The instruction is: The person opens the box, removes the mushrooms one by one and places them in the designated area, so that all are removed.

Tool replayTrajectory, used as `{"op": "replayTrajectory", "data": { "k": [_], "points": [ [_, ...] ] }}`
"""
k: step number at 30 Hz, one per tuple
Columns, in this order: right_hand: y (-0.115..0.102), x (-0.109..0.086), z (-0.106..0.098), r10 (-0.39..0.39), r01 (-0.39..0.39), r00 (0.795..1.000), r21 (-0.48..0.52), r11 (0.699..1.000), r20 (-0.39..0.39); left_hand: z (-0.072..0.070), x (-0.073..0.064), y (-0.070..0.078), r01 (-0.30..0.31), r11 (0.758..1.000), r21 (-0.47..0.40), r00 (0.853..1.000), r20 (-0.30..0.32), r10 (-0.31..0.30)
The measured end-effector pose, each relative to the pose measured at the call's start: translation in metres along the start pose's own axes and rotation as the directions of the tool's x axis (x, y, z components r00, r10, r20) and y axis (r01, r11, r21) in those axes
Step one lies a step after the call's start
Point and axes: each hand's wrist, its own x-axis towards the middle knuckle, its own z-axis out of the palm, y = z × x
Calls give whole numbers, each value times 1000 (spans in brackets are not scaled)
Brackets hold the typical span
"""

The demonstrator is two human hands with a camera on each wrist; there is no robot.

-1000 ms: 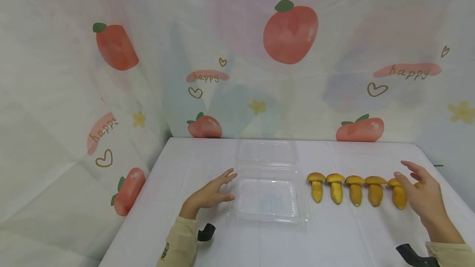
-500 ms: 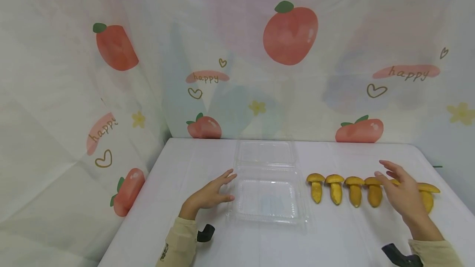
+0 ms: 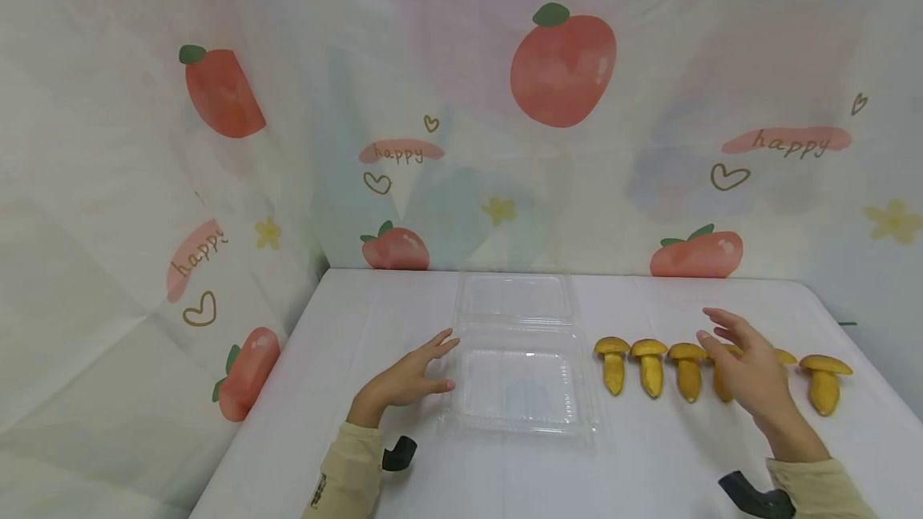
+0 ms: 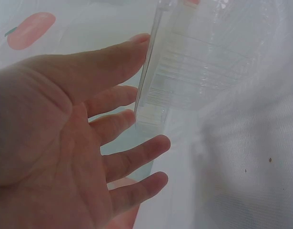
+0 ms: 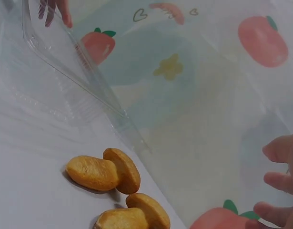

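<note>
A clear plastic clamshell box [image 3: 517, 391] lies on the white table with its lid laid back. At its left side is my left hand [image 3: 407, 375], fingers extended; in the left wrist view the thumb and fingertips meet or nearly meet the box's rim [image 4: 148, 71]. Several yellow mushrooms stand in a row to the right of the box, the nearest mushroom [image 3: 613, 365] close beside it. Over the right part of the row hovers my right hand [image 3: 753, 375], fingers loosely spread and holding nothing. It partly covers two mushrooms. The rightmost mushroom [image 3: 824, 384] shows fully.
A printed cloth backdrop [image 3: 461, 102] rises behind the table and along its left side. The white tablecloth [image 3: 548, 479] extends in front of the box and the row. Black wrist pieces [image 3: 757, 495] stick out by both sleeves.
My right hand has moved left along the mushroom row, uncovering the rightmost mushroom and covering ones further left. My left hand and the box have stayed in place.
</note>
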Motion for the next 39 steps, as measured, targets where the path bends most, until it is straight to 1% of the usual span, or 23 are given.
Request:
{"op": "replayTrajectory", "data": {
  "k": [6,10,17,21,28,36,39],
  "points": [
    [-8,0,6,-61,60,998,46,997,5,1,0,-1,2,1000,-3,1000,-2,-2],
    [-14,-1,11,-82,80,996,67,995,22,2,0,-2,8,1000,-7,1000,-2,-8],
    [-25,-1,17,-79,72,993,86,994,86,0,-1,-1,19,1000,-4,1000,-2,-19],
    [-30,0,22,-107,96,990,124,988,87,0,-1,-1,22,1000,3,1000,-3,-22],
    [-37,-1,31,-155,143,985,145,979,76,1,-1,-2,5,1000,-2,1000,-5,-5],
    [-42,-1,39,-148,131,983,147,980,111,-1,0,-2,-4,1000,3,1000,-9,4],
    [-43,-1,42,-160,141,980,150,979,120,-1,0,-2,-3,1000,-3,1000,-11,3]
  ]
}}
